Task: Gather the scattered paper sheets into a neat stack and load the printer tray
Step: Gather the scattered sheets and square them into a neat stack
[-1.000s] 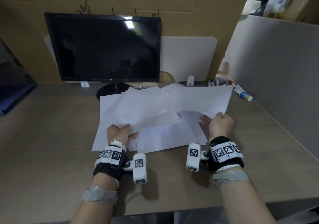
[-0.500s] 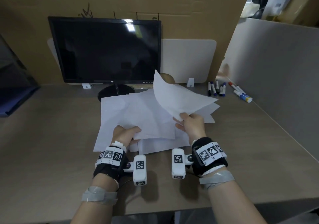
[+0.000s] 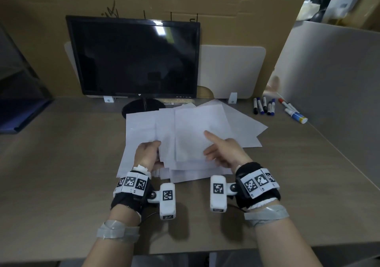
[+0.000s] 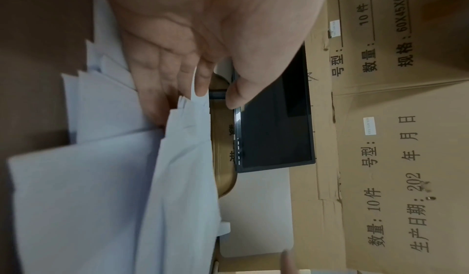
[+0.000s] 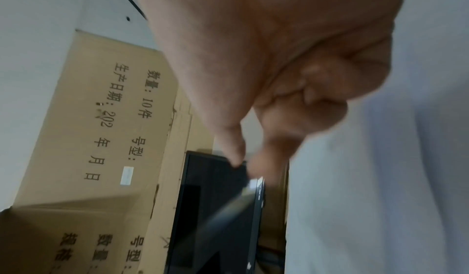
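Several white paper sheets (image 3: 193,135) lie fanned and overlapping on the desk (image 3: 61,164) in front of the monitor. My left hand (image 3: 147,153) grips the near left edge of a bundle of them; in the left wrist view the sheets (image 4: 101,188) pass between its fingers and thumb (image 4: 215,95). My right hand (image 3: 222,151) rests on the top sheet at the pile's right side, index finger stretched forward over the paper. In the right wrist view that hand (image 5: 243,158) has nothing between index and thumb, and paper (image 5: 380,178) lies beside it. No printer is in view.
A dark monitor (image 3: 133,59) stands right behind the pile, its round foot touching the far sheets. Several markers (image 3: 265,106) lie at the back right. A grey partition (image 3: 329,81) walls the right side, cardboard the back. A dark blue object (image 3: 20,112) sits far left.
My right hand brought its lifted sheet leftward and down flat onto the pile, then loosened its pinch. The left hand kept its hold on the bundle's left edge.
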### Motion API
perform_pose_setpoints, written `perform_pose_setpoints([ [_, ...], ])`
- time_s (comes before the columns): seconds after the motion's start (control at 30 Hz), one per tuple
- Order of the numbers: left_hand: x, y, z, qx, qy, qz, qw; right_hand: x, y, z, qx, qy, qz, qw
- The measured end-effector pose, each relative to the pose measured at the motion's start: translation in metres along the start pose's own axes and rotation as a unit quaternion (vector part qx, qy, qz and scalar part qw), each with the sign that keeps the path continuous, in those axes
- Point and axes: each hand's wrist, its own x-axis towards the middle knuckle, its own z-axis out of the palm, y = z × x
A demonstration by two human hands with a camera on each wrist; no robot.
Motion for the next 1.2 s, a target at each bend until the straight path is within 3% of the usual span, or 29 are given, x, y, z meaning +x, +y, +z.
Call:
perform_pose_setpoints([
  [0.1,0.004,0.003,0.005,0.037,0.021,0.021,0.999,0.027,0.015,-0.024,0.038,0.191,-0.059,0.979],
  [0.17,0.001,0.009,0.01,0.056,0.035,0.025,0.998,0.044,0.026,-0.034,-0.034,0.232,-0.043,0.971],
  [0.37,0.004,0.02,0.014,0.069,0.03,0.014,0.997,0.086,0.043,-0.047,-0.08,0.158,0.03,0.984],
  [0.53,0.008,0.023,0.015,0.065,0.033,0.01,0.997,0.101,0.035,-0.053,-0.079,0.126,0.009,0.989],
  [0.9,0.009,0.023,0.031,0.054,0.054,0.008,0.997,0.101,0.041,-0.056,0.046,0.162,-0.039,0.985],
  [1.2,-0.002,0.019,0.031,0.053,0.012,0.01,0.998,0.064,0.044,-0.044,0.012,0.144,-0.028,0.989],
])
